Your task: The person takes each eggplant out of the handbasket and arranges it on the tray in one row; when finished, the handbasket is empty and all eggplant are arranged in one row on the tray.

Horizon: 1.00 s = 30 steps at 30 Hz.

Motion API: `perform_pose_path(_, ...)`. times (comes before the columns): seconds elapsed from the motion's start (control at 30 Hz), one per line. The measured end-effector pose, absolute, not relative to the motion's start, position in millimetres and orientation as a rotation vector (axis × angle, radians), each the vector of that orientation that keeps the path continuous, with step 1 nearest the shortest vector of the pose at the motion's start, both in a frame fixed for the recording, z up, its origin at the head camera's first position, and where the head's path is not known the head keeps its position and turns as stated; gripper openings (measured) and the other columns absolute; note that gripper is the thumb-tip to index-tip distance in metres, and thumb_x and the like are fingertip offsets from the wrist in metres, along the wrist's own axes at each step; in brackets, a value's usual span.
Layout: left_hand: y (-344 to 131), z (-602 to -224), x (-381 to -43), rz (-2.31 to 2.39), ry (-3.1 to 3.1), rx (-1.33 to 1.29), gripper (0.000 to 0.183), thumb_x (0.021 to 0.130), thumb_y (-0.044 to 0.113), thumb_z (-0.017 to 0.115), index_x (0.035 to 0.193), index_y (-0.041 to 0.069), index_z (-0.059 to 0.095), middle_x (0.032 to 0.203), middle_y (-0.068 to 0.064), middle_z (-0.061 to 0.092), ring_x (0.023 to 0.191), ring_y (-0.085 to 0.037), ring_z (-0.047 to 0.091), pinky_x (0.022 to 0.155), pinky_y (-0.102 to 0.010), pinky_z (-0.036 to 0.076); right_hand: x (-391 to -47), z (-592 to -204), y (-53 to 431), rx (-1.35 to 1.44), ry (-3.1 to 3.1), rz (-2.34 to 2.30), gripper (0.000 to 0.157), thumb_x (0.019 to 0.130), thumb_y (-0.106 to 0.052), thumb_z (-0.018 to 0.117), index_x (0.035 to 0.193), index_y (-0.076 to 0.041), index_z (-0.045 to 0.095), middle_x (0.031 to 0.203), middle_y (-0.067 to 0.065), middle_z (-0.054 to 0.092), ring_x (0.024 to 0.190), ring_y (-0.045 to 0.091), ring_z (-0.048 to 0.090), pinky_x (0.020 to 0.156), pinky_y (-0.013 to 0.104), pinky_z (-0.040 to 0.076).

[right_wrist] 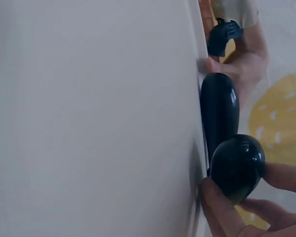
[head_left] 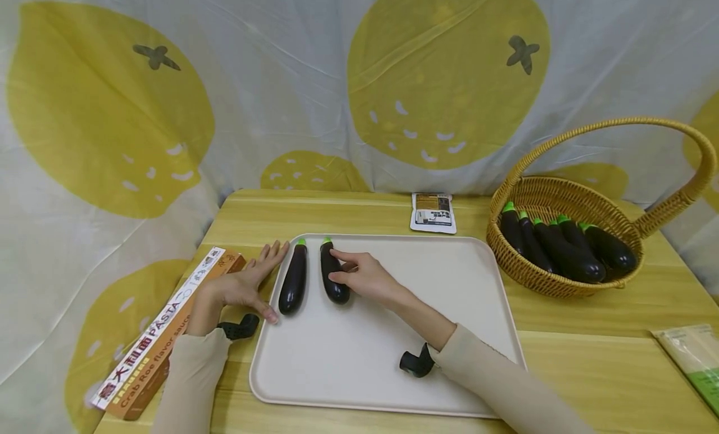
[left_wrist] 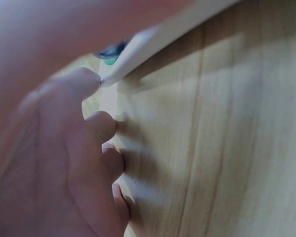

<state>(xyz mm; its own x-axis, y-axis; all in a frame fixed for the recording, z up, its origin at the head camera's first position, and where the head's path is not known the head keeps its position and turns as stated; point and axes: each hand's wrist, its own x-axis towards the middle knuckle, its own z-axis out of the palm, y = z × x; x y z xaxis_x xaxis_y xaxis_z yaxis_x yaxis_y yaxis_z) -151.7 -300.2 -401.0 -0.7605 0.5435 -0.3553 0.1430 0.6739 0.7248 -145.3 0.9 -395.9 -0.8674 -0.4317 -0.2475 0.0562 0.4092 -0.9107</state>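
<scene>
Two dark eggplants with green tips are at the left side of the white tray (head_left: 393, 359). My right hand (head_left: 367, 278) pinches the inner eggplant (head_left: 335, 284) between thumb and fingers; the right wrist view shows this eggplant (right_wrist: 237, 165) end-on. Beside it lies the other eggplant (head_left: 293, 284), along the tray's left edge, with nothing gripping it. My left hand (head_left: 244, 285) has its fingers spread at the tray's left rim. In the left wrist view, the fingers of the left hand (left_wrist: 54, 148) reach the table and the tray's edge.
A wicker basket (head_left: 553, 290) with a tall handle holds several eggplants at the right. Behind the tray lies a small packet (head_left: 433, 213). A long pasta box (head_left: 163, 340) lies left, partly behind my left arm. A bag with a green part (head_left: 693, 359) sits at the right edge.
</scene>
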Motion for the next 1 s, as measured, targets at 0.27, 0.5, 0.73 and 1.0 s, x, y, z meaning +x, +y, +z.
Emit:
perform_pose_path(0.27,-301.5,-403.7,-152.5,0.936,2.318,0.508,0.151,0.063,0.026,0.099,0.166,0.013,-0.011,0.166,-0.026,-0.03,0.151,-0.047,-0.034,0.114,-0.078,-0.019,-146.3,-396.4,-11.6,-0.366,2.333,-1.339,0.062,0.098,-0.026,0.071,0.155,-0.021,0.049,0.114,0.013,0.074,0.098,0.018,0.063,0.08,0.029,0.049)
perform_pose_path(0.5,-302.7,-404.9,-153.4,0.909,2.341,0.503,0.152,0.062,0.03,0.099,0.166,0.013,-0.011,0.167,-0.025,-0.03,0.152,-0.047,-0.034,0.114,-0.078,-0.019,-146.3,-395.3,-14.1,-0.441,2.336,-1.311,0.064,0.099,-0.023,0.068,0.157,-0.012,0.044,0.091,0.007,0.073,0.07,0.012,0.058,0.063,0.022,0.043)
perform_pose_path(0.73,-302.4,-401.9,-153.7,0.9,2.342,0.521,0.151,0.064,0.03,0.098,0.166,0.012,-0.011,0.166,-0.026,-0.03,0.151,-0.048,-0.033,0.114,-0.079,-0.018,-145.8,-398.6,-16.6,-0.437,2.239,-1.38,0.066,0.101,-0.021,0.067,0.16,-0.011,0.038,0.091,0.009,0.073,0.061,0.015,0.064,0.061,0.022,0.054)
perform_pose_path(1.0,-302.1,-402.9,-153.1,0.919,2.33,0.507,0.15,0.064,0.03,0.098,0.167,0.015,-0.01,0.167,-0.024,-0.029,0.152,-0.048,-0.033,0.113,-0.08,-0.019,-145.6,-402.2,-21.6,-0.423,2.172,-1.429,0.067,0.101,-0.019,0.066,0.161,-0.011,0.037,0.092,0.011,0.07,0.064,0.016,0.067,0.066,0.028,0.061)
